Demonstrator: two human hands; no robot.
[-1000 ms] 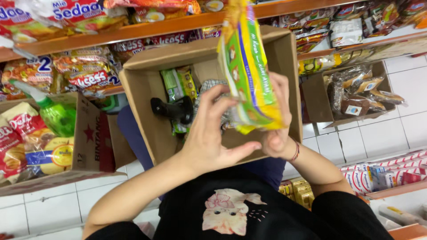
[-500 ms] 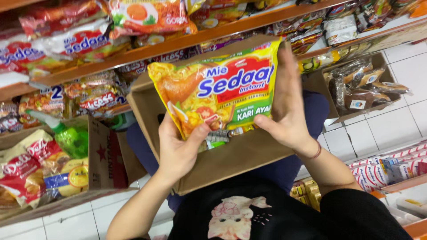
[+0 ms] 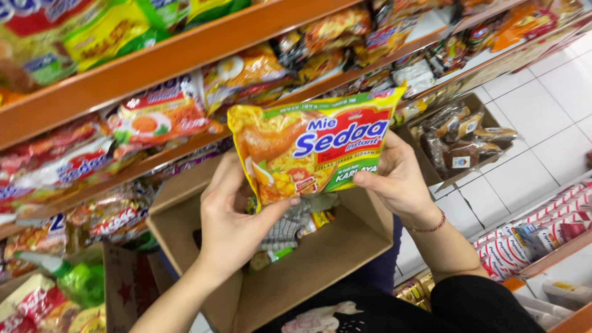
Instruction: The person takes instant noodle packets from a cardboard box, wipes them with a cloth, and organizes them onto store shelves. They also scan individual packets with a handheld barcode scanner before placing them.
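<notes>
Head view shows a yellow noodle packet (image 3: 314, 148) held up face-on between both hands, above an open cardboard box (image 3: 320, 259) and just in front of the orange shelf edge (image 3: 185, 52). Its lower left corner is pinched by the left hand (image 3: 231, 222), thumb across the front and fingers behind. Its right edge is gripped by the right hand (image 3: 398, 179), thumb on the front and fingers wrapped around the back; a thin red bracelet (image 3: 428, 227) sits on that wrist. Inside the box, just under the packet, lie a few more wrapped packs (image 3: 296, 225), partly hidden. Shelves behind are packed with other noodle packets (image 3: 160, 117) in yellow, red and green. To the right, on the white tiled floor (image 3: 542, 117), stands a second box of dark wrapped goods (image 3: 459, 145). At lower left a green plastic bottle (image 3: 77, 280) rests among more packets
</notes>
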